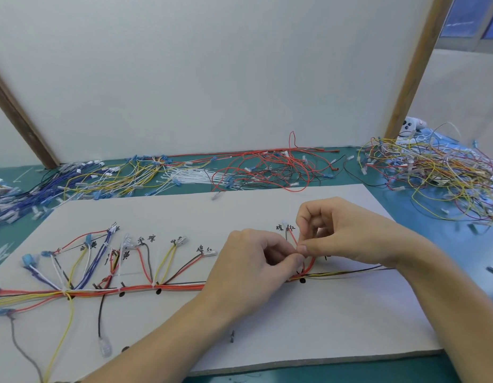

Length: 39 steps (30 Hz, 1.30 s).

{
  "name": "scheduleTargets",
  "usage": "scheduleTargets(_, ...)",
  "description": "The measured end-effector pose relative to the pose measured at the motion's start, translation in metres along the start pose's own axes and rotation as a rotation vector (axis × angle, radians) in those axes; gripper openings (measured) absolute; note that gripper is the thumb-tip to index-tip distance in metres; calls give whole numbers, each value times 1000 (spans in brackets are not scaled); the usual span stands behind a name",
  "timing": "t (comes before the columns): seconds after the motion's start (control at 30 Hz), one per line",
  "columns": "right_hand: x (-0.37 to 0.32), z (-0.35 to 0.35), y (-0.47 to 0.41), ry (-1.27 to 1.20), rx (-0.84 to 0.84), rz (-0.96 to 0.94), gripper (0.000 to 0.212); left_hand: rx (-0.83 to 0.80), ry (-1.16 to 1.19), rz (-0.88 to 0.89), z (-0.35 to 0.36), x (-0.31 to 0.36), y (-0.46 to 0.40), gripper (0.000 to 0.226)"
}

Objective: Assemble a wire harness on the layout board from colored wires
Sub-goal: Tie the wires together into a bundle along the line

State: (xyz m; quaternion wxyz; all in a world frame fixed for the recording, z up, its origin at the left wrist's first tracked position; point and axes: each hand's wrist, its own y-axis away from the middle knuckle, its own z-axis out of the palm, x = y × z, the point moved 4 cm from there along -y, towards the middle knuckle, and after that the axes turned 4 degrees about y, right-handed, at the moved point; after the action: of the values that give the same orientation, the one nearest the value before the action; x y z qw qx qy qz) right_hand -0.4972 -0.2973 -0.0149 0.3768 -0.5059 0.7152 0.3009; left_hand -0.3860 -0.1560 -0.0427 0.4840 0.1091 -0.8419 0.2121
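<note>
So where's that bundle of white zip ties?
In the head view, the white zip ties lie on the green table behind the board, between the yellow-blue wires and the red wires.

My green bench (422,214) carries the white layout board (184,214), blue-yellow wire pile (82,181) left, red wires (270,167) and cable ties (190,176) behind, tangled heap (439,170) right.

Head view, downward over layout board (184,217)
</note>
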Motion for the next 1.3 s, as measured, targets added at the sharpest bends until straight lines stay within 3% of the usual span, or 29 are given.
scheduleTargets(0.3, -3, 2, 0, -11, -12, -9, 30, -2, -32, -57, 4, -2, -1, 17)
scheduleTargets(0.53, 0, -1, -2, 10, 49, -34, 30, -30, 38, -75, -1, -3, -4, 13)
scheduleTargets(0.93, 9, -2, -6, 29, 48, -29, 13, -60, -4, -73, 2, -5, -4, 14)
scheduleTargets(1.1, 9, -3, -5, 165, 61, -16, 4, -48, 24, -75, 0, -7, -4, 13)
scheduleTargets(1.3, 6, -2, -2, 176, -7, 44, 13, -51, 27, -69, 0, -7, -4, 11)
